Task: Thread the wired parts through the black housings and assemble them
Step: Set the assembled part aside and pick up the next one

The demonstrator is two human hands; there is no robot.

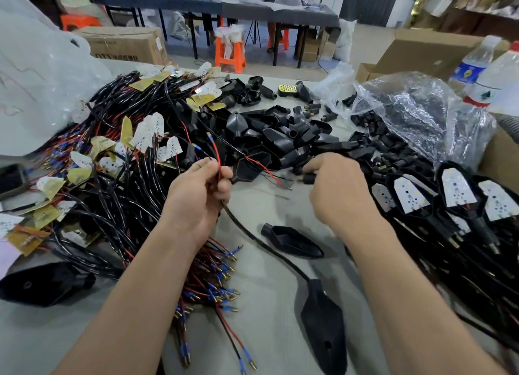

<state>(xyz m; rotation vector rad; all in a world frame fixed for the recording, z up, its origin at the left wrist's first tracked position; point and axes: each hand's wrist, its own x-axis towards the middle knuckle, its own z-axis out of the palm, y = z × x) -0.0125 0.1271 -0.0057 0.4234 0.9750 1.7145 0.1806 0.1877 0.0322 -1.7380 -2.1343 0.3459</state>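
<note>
My left hand (200, 188) pinches thin red and black wires (216, 157) whose sleeved black cable (252, 238) runs down to a black housing (323, 327) lying near the table's front edge. To its right, my right hand (334, 183) grips a small black cylindrical part (308, 178). An open black housing (247, 169) lies between the two hands, with loose wire ends (280, 181) trailing beside it. A further empty housing (292, 241) rests below my right hand.
A heap of wired LED boards (118, 161) covers the left. Loose black housings (280, 134) pile up at the centre back. Assembled units (455, 203) lie at the right beside a plastic bag of parts (415, 108) and water bottles (474, 66).
</note>
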